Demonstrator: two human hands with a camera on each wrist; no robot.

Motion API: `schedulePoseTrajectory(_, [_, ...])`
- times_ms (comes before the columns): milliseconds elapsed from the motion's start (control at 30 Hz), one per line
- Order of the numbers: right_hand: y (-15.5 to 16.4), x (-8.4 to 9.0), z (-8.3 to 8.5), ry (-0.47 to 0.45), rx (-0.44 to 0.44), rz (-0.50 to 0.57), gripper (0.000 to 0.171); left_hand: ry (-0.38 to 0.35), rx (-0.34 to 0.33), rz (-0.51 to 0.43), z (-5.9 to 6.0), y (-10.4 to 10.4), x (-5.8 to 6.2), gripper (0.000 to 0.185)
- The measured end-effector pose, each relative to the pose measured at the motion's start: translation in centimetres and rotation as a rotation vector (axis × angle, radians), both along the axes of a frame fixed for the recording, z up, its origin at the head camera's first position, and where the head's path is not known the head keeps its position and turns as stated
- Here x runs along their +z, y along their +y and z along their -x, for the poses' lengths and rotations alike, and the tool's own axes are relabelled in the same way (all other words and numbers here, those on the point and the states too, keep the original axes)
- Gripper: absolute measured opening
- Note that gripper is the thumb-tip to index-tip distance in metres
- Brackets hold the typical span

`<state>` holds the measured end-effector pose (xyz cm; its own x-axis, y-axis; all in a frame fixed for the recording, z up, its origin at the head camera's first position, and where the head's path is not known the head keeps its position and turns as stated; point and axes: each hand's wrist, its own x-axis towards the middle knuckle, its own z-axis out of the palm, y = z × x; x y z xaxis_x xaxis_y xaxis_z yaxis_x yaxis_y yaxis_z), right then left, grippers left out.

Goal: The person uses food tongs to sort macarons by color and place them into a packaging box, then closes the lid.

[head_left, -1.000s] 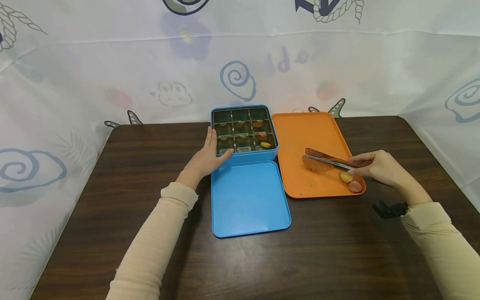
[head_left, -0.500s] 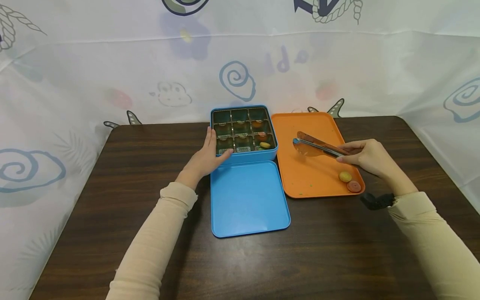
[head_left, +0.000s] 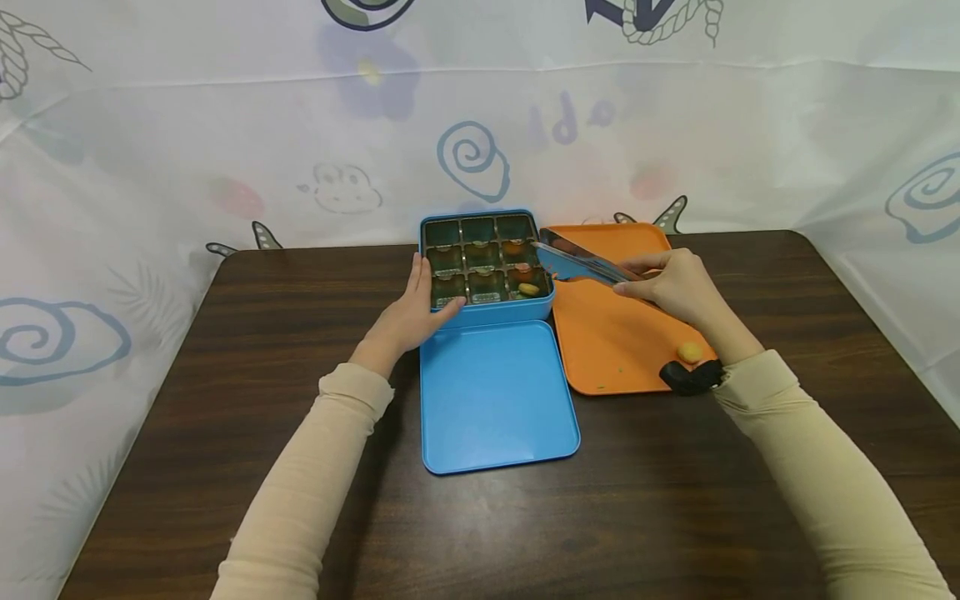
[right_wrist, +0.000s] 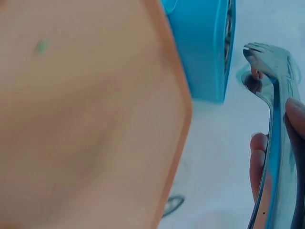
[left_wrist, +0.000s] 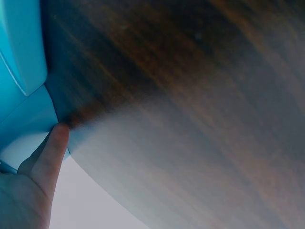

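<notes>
My left hand [head_left: 408, 319] rests against the left front corner of a blue box [head_left: 495, 313], fingers straight along its side and thumb at the front edge. A dark insert [head_left: 486, 254] divides the box into several compartments. A yellowish oval piece [head_left: 528, 290] lies in the front right compartment. My right hand [head_left: 672, 283] holds metal tongs [head_left: 585, 263] whose tips reach over the box's right edge. In the right wrist view, a small reddish spot shows between the tongs' tips; I cannot tell if it is a piece or a reflection.
An orange tray [head_left: 611, 358] lies right of the box, with a yellow round piece [head_left: 690, 352] near its front right corner. A blue lid [head_left: 498, 396] lies in front of the box. A patterned white curtain [head_left: 300, 125] hangs behind the dark table [head_left: 300, 500].
My right hand has carried the tongs left and away from me, from over the tray to the box's right edge. The pink round slice is now hidden by the wrist. The left hand has stayed put.
</notes>
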<state>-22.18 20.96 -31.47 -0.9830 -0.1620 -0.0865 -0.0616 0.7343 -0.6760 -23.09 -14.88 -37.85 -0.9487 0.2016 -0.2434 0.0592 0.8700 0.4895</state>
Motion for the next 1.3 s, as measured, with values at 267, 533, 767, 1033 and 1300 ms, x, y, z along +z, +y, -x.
schedulePoseTrajectory(267, [-4.4, -0.3, 0.6, -0.005, 0.04, 0.061, 0.041, -0.002, 0.004, 0.003, 0.2, 0.0, -0.1, 0.095])
schedulePoseTrajectory(533, [-6.7, -1.1, 0.9, -0.012, 0.082, 0.056, 0.041, -0.005, -0.002, 0.005, 0.2, 0.2, -0.1, 0.095])
schedulePoseTrajectory(767, [-7.0, -1.4, 0.9, -0.033, 0.097, 0.054, 0.044, 0.001, -0.001, 0.005, 0.2, 0.2, 0.0, 0.095])
schedulePoseTrajectory(1033, [-6.8, -1.4, 0.8, -0.044, 0.103, 0.081, 0.046, 0.001, 0.003, 0.019, 0.3, 0.2, -0.2, 0.095])
schedulePoseTrajectory(1300, [-4.7, 0.5, 0.6, 0.017, 0.063, 0.045, 0.043, -0.003, 0.006, 0.014, 0.2, 0.1, -0.2, 0.095])
